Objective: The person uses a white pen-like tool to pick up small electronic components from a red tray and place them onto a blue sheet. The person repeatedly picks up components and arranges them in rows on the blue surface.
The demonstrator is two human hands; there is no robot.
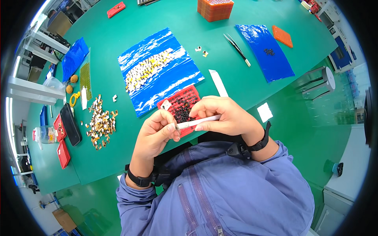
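Both my hands meet over the near edge of a red tray point(191, 90) that holds many small black parts point(182, 113). My right hand point(228, 116) is closed around a slim white pen-like tool point(209, 119), its tip pointing left. At that tip, the thumb and fingers of my left hand point(156, 131) pinch something small that I cannot make out. A small white piece point(166, 105) lies on the tray's upper left corner, just beyond my left fingers.
Beyond the tray, a blue sheet point(147, 43) carries many white-and-yellow pieces point(147, 70). Loose gold-and-white pieces point(101, 122) are heaped left, near a black phone-like slab point(71, 125). To the right are a white strip point(218, 82), tweezers point(237, 49) and another blue sheet point(271, 65). Orange trays point(214, 11) stand stacked far back.
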